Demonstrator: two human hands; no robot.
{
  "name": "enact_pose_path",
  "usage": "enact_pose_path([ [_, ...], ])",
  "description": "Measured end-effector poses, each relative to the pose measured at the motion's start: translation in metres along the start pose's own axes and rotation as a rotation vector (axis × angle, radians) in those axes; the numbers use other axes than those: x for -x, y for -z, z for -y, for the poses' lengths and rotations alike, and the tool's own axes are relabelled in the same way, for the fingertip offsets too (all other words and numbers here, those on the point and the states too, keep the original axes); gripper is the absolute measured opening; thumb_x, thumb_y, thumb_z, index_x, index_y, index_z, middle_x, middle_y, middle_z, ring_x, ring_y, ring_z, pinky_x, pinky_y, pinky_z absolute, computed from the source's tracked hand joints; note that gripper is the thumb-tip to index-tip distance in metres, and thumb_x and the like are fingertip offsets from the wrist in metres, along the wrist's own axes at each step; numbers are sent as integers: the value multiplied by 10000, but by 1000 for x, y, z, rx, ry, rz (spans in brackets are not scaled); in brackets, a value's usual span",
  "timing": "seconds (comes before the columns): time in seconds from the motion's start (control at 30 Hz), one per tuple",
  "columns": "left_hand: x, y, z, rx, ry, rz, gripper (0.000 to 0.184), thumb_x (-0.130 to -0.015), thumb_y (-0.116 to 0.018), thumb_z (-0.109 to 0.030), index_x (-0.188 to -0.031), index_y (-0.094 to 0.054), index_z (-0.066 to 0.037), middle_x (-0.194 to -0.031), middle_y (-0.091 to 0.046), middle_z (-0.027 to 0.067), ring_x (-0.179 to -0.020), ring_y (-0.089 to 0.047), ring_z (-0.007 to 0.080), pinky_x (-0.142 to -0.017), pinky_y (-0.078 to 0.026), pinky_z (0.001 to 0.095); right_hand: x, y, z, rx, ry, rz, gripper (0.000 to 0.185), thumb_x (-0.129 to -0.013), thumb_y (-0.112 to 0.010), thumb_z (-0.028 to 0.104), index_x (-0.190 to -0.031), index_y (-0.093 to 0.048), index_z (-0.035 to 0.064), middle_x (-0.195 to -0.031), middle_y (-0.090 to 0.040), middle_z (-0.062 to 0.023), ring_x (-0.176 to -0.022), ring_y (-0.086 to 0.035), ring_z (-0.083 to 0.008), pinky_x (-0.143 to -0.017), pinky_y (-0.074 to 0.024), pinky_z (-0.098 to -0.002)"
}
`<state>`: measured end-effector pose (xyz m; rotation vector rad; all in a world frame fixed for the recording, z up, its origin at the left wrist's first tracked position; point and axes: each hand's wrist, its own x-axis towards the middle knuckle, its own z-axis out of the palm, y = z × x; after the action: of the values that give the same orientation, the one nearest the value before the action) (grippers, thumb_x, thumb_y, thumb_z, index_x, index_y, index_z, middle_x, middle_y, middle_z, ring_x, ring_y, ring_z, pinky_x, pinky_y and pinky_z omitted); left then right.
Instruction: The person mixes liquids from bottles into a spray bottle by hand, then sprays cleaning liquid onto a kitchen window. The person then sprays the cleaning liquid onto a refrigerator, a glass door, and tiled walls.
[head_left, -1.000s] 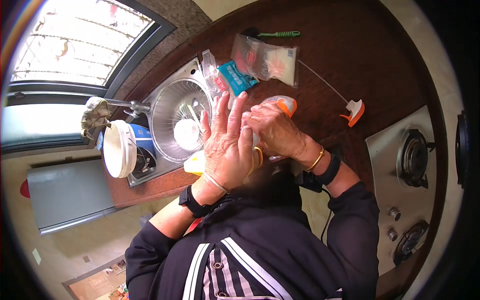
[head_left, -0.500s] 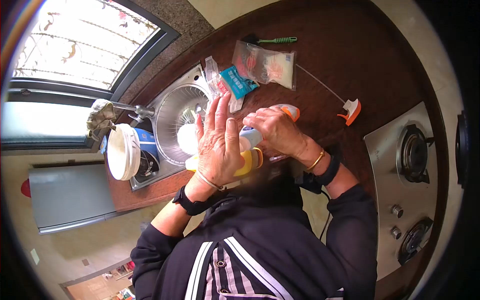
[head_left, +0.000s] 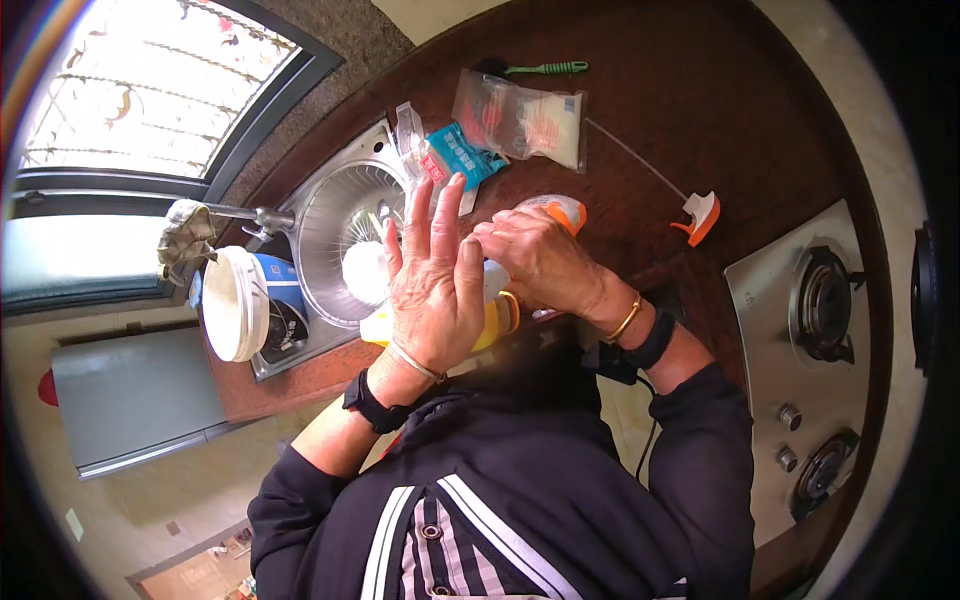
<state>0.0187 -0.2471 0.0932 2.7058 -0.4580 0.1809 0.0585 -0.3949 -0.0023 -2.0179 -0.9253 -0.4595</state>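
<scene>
We wear a black top (head_left: 565, 455) with sleeves (head_left: 700, 440), white double-striped edging (head_left: 515, 537) and a striped panel (head_left: 453, 562) bearing round metal eyelets (head_left: 431, 532). On our left wrist (head_left: 392, 384): a silvery bangle (head_left: 417, 362) and black strap (head_left: 374, 403); on our right wrist (head_left: 607, 298): a gold-coloured bangle (head_left: 628, 317) and black band (head_left: 655, 341).

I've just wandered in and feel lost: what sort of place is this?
Most likely a home kitchen: it has a round stainless-steel sink basin, a flat silver metal hob with black burners, and a dark reddish-brown countertop.
</scene>
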Motion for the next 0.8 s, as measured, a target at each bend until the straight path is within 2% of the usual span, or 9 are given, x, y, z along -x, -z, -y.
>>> enact_pose_path([
  [0.2,3,-10,2,-71,-23,-34,532,-980,-406,-314,-1475,-361,-125,-1499,-304,238,-1421,-272,343,-1129,-140,568,4,-3,-1,-7,-15,34,251,-717,-691,59,-963,-644,43,-919,-686,-109,-877,-663,-290,-771,-507,-415],
  [0.33,3,-7,0,-63,-27,-9,534,-975,-423,-317,-1473,-366,-135,-1506,-287,241,-1431,-252,355,-1132,-135,568,5,-6,-2,-48,-28,45,291,-709,-714,82,-989,-652,31,-954,-690,-126,-917,-664,-301,-798,-509,-424],
  [0.5,4,2,0,-2,-7,8,553,-995,-362,-326,-1493,-294,-98,-1509,-291,227,-1449,-211,332,-1144,-116,568,7,6,10,-164,-78,84,421,-652,-803,140,-1029,-645,36,-989,-692,-146,-925,-667,-323,-837,-510,-445],
  [0.6,10,8,-1,52,0,4,547,-999,-341,-312,-1489,-288,-76,-1516,-287,213,-1453,-205,324,-1147,-109,566,14,-1,10,-126,-54,36,466,-631,-828,163,-1038,-638,41,-1010,-689,-149,-946,-665,-327,-839,-509,-450],
  [0.8,9,6,3,49,-26,-7,536,-1000,-336,-295,-1486,-292,-73,-1523,-263,223,-1453,-201,334,-1144,-121,559,10,5,18,-97,-53,26,447,-637,-826,162,-1023,-634,41,-1006,-688,-146,-956,-662,-327,-829,-507,-448],
])
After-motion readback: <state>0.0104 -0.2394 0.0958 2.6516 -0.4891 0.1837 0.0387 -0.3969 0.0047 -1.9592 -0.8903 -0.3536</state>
